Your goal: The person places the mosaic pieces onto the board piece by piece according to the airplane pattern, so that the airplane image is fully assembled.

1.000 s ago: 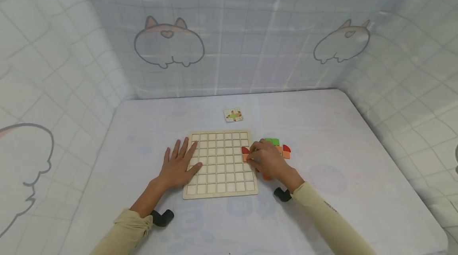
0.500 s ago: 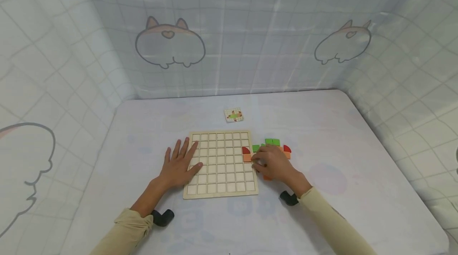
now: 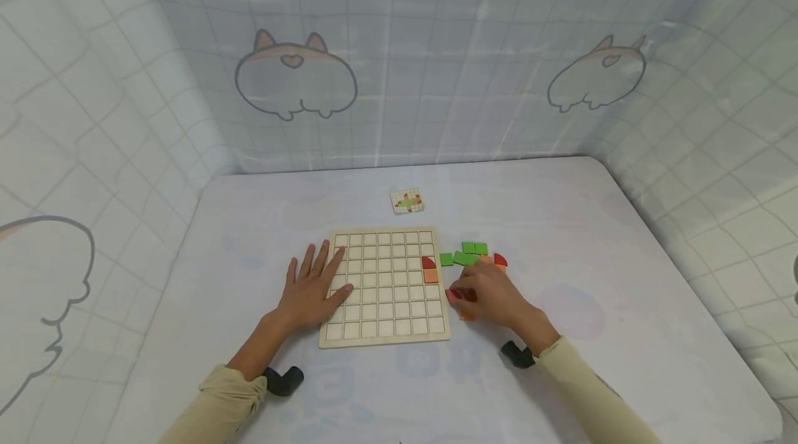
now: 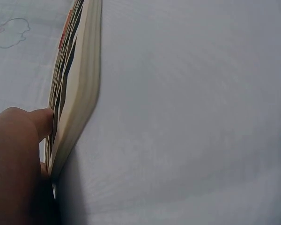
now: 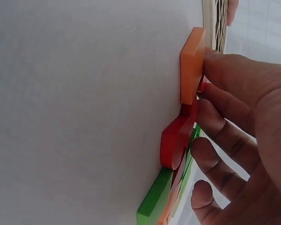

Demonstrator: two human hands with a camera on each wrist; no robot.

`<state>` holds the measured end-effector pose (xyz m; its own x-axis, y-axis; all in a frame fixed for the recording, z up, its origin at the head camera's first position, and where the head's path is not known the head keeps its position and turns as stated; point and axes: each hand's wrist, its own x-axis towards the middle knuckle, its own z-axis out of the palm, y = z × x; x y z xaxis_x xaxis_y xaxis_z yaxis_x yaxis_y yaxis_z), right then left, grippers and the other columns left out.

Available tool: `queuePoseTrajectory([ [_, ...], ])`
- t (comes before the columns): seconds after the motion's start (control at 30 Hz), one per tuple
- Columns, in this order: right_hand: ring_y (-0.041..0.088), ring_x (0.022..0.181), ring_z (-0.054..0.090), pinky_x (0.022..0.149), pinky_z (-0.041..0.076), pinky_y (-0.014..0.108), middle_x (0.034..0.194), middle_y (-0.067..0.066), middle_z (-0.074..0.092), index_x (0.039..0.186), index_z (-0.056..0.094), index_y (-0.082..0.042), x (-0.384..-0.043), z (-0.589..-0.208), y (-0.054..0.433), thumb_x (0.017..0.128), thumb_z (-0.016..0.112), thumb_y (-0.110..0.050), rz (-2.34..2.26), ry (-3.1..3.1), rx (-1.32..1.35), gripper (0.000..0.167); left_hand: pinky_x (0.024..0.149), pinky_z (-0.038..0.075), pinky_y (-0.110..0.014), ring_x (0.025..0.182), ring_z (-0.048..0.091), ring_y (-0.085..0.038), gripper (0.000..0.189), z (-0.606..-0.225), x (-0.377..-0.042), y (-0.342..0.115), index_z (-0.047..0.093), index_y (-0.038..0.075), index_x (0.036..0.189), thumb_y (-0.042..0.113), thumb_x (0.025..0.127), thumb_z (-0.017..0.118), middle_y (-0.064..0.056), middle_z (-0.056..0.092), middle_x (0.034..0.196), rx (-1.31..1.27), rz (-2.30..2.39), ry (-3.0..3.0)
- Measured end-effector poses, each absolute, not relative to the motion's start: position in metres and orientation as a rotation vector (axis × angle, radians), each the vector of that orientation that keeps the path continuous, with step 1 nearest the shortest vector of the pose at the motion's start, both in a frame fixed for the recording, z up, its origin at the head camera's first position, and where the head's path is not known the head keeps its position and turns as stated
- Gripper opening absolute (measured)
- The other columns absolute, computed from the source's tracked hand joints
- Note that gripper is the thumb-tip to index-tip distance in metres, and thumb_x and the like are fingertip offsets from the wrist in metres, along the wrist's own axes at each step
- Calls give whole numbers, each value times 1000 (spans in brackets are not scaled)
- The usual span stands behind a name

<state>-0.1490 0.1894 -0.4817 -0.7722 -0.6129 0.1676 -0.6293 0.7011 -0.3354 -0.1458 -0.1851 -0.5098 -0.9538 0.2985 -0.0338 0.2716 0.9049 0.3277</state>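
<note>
A wooden grid board (image 3: 394, 289) lies on the table. My left hand (image 3: 308, 297) rests spread on its left edge; in the left wrist view the thumb (image 4: 44, 123) lies over the board's edge. A red quarter-circle tile (image 3: 428, 262) and an orange square tile (image 3: 431, 276) sit in the right part of the grid, one above the other. Just off the board's right edge, my right hand (image 3: 489, 293) pinches a red tile (image 3: 451, 296) between thumb and forefinger; its shape is partly hidden. An orange tile (image 5: 192, 65) lies close by the thumb in the right wrist view.
Several green tiles (image 3: 474, 248) and another red tile (image 3: 501, 260) lie beyond my right hand, with orange ones partly hidden. A small pattern card (image 3: 407, 201) lies behind the board. Grid-patterned curtains (image 3: 399, 98) enclose the table.
My right hand has let go of the orange square on the board and moved right and nearer, to the red tile beside the board. The left hand has stayed in place.
</note>
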Motion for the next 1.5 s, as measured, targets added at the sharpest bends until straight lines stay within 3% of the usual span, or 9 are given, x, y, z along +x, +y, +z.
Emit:
queuePoseTrajectory([
  [0.17, 5, 77, 48, 70, 42, 26, 77, -17, 57, 90, 74, -23, -151, -484, 188, 84, 79, -25, 731, -2945, 962, 9, 111, -4, -64, 147, -5, -40, 78, -510, -146, -186, 16, 15, 159, 59, 99, 41, -17, 2, 163, 450, 496, 2988],
  [0.3, 4, 81, 56, 74, 49, 25, 84, -17, 62, 91, 69, -22, -151, -484, 186, 82, 81, -17, 989, -3031, 791, 15, 111, -5, -64, 147, -5, -40, 78, -512, -146, -186, 16, 15, 159, 58, 99, 41, -17, 2, 163, 453, 502, 2991],
  [0.53, 14, 67, 59, 57, 52, 28, 77, -6, 65, 93, 73, -16, -150, -481, 182, 86, 75, -9, 1393, -2957, 485, 10, 111, -4, -64, 147, -4, -40, 77, -512, -146, -185, 17, 15, 159, 56, 99, 43, -17, 2, 163, 466, 512, 2993],
  [0.77, 16, 71, 57, 60, 50, 28, 88, -4, 64, 113, 72, -10, -150, -484, 174, 90, 69, -2, 1444, -2894, 517, 25, 111, -4, -63, 147, -5, -39, 78, -513, -146, -185, 16, 16, 159, 59, 99, 41, -16, 2, 163, 461, 495, 2998],
  [1.13, 12, 67, 62, 58, 51, 27, 77, -8, 68, 95, 74, -13, -148, -485, 164, 85, 75, -6, 1519, -2903, 485, 13, 111, -6, -63, 148, -6, -38, 78, -516, -148, -185, 15, 17, 159, 60, 98, 40, -15, 1, 163, 465, 494, 3002],
  [1.33, 10, 67, 60, 60, 51, 27, 72, -11, 65, 95, 75, -17, -148, -484, 161, 82, 79, -11, 1412, -2961, 507, 14, 111, -5, -63, 148, -6, -38, 79, -514, -148, -184, 15, 17, 159, 61, 98, 40, -15, 1, 164, 462, 488, 3000],
  [1.5, 9, 68, 56, 61, 49, 26, 73, -12, 61, 101, 76, -16, -147, -484, 163, 81, 81, -11, 1306, -2959, 680, 22, 111, -5, -63, 148, -5, -39, 79, -513, -147, -184, 16, 17, 159, 60, 98, 40, -16, 2, 163, 453, 490, 2996],
])
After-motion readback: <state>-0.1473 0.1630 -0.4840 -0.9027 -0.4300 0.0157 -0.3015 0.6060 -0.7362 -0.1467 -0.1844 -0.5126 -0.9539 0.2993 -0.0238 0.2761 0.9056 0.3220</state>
